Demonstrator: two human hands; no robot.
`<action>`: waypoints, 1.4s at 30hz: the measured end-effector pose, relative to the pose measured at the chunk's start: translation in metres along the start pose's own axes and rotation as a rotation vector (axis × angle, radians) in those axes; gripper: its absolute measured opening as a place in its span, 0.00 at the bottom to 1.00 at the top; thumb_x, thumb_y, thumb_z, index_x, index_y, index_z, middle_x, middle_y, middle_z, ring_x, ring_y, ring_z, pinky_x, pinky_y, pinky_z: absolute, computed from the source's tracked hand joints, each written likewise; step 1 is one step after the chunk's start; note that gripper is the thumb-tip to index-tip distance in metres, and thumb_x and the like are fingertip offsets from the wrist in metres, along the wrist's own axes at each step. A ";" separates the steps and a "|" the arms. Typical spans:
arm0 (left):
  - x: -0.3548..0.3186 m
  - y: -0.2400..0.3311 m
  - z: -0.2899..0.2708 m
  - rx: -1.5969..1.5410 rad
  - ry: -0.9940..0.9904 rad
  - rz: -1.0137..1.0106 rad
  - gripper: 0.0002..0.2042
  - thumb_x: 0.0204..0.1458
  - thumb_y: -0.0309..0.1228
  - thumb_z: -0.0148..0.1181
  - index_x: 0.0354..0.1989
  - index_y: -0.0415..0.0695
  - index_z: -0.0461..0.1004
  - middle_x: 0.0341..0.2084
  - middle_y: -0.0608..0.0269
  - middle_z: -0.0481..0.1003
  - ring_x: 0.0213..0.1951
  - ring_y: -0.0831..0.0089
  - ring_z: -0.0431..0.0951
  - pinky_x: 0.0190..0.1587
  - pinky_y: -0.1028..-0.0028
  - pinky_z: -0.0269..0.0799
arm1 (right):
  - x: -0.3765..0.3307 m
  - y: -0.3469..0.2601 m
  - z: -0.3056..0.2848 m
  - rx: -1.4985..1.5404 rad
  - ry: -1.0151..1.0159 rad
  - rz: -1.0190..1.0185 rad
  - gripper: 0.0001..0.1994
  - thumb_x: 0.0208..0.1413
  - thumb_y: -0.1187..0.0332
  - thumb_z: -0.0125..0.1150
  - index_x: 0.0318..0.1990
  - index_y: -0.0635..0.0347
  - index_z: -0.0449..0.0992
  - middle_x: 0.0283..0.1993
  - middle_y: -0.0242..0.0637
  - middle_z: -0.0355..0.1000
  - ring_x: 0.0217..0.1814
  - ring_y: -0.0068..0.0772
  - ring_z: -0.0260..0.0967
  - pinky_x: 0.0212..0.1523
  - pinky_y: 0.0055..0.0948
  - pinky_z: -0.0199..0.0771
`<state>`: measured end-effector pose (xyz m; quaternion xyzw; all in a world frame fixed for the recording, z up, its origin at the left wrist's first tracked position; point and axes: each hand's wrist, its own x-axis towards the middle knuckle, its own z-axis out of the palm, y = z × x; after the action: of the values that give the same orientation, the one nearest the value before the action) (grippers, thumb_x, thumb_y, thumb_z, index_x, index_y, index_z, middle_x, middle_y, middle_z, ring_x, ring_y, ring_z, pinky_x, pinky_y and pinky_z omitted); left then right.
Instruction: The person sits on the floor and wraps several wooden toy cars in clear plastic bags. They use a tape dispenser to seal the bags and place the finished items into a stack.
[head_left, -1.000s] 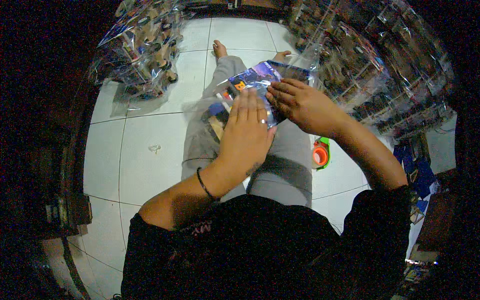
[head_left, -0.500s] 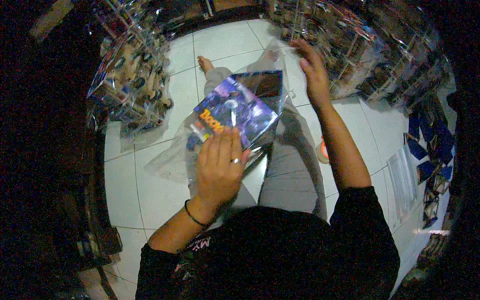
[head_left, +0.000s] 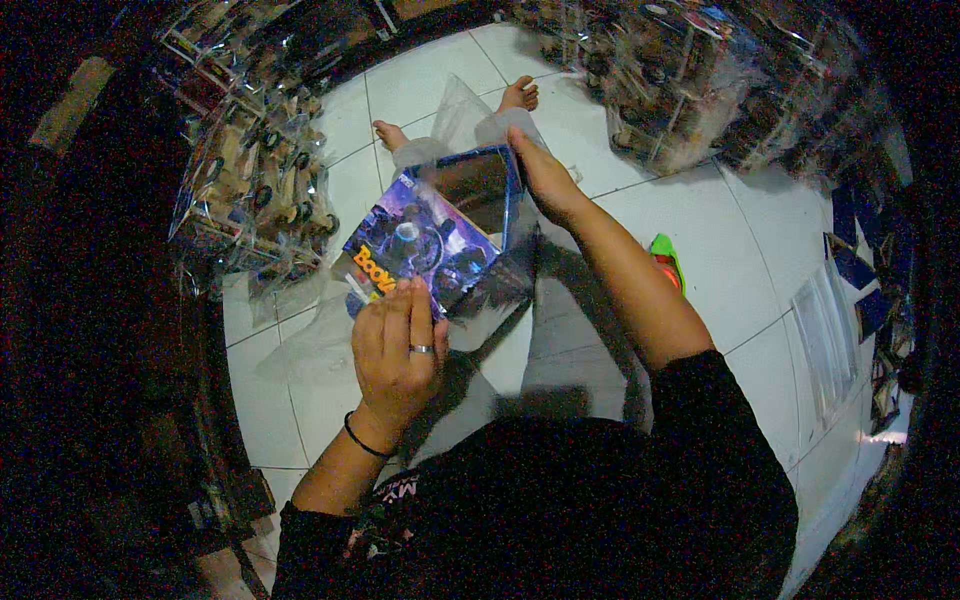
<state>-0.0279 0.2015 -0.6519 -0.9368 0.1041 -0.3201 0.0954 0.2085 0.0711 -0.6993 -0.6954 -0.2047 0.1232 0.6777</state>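
A purple printed picture panel [head_left: 425,235] with orange lettering lies slanted over my lap. Behind its upper right side shows a blue-edged, open box or frame [head_left: 470,180] with a brown inside. Clear plastic film [head_left: 300,345] spreads around and under both. My left hand [head_left: 400,345], with a ring and a dark wristband, rests its outstretched fingers on the panel's lower edge; its thumb lies alongside, not wrapped round. My right hand [head_left: 545,180] is stretched out flat by the upper right edge of the frame. Whether its palm touches the frame is hard to tell.
Plastic-wrapped wooden items with dark wheels [head_left: 265,190] are heaped at the left. More wrapped stacks [head_left: 670,90] stand at the back right. A green and orange object [head_left: 667,265] sits by my right forearm. Clear plastic sleeves [head_left: 825,340] and dark blue pieces [head_left: 850,260] lie at the right.
My right hand has come down and left from the air to the frame's upper right edge. My left hand stays on the panel's lower edge. The whole view has shifted slightly.
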 end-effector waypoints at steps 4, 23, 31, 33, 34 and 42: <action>-0.003 0.000 -0.005 -0.080 -0.055 -0.082 0.20 0.51 0.30 0.51 0.52 0.32 0.67 0.46 0.49 0.70 0.46 0.56 0.69 0.52 0.61 0.62 | -0.016 0.012 -0.037 -0.076 0.248 -0.221 0.26 0.63 0.52 0.32 0.56 0.63 0.67 0.58 0.46 0.64 0.61 0.43 0.59 0.64 0.32 0.49; -0.015 0.011 -0.002 -0.143 0.138 -0.108 0.20 0.50 0.31 0.52 0.50 0.33 0.68 0.45 0.52 0.70 0.50 0.61 0.68 0.57 0.63 0.59 | -0.148 0.151 -0.210 0.534 0.857 0.455 0.18 0.56 0.59 0.55 0.49 0.61 0.70 0.45 0.43 0.72 0.41 0.40 0.72 0.38 0.41 0.75; -0.019 0.008 0.002 -0.078 0.189 -0.008 0.19 0.45 0.31 0.48 0.44 0.32 0.71 0.41 0.54 0.71 0.48 0.60 0.69 0.58 0.65 0.58 | -0.074 -0.184 -0.017 -0.537 -0.024 -0.872 0.32 0.43 0.70 0.55 0.60 0.62 0.58 0.61 0.44 0.59 0.64 0.39 0.57 0.64 0.35 0.53; -0.021 0.007 0.000 -0.118 0.252 0.010 0.15 0.45 0.32 0.49 0.35 0.35 0.75 0.37 0.56 0.70 0.46 0.61 0.68 0.58 0.64 0.57 | -0.050 -0.206 0.050 -0.838 -0.297 -0.816 0.24 0.43 0.70 0.56 0.52 0.65 0.69 0.58 0.41 0.62 0.59 0.36 0.62 0.60 0.30 0.58; -0.022 0.007 -0.001 -0.123 0.200 0.011 0.14 0.45 0.32 0.49 0.34 0.36 0.75 0.37 0.56 0.70 0.45 0.61 0.68 0.58 0.64 0.57 | -0.044 -0.208 0.076 -0.859 -0.341 -0.528 0.23 0.41 0.70 0.56 0.49 0.63 0.73 0.54 0.40 0.67 0.52 0.34 0.67 0.54 0.29 0.66; -0.034 0.029 0.002 -0.089 -0.024 0.056 0.16 0.46 0.34 0.49 0.37 0.37 0.75 0.39 0.54 0.72 0.47 0.60 0.69 0.59 0.63 0.56 | 0.026 -0.205 0.116 -1.479 -0.773 -0.381 0.15 0.39 0.67 0.59 0.37 0.63 0.78 0.33 0.45 0.75 0.34 0.38 0.74 0.36 0.35 0.74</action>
<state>-0.0566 0.1823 -0.6798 -0.9406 0.1431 -0.3012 0.0639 0.1552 0.1858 -0.4989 -0.8217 -0.5626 0.0705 -0.0585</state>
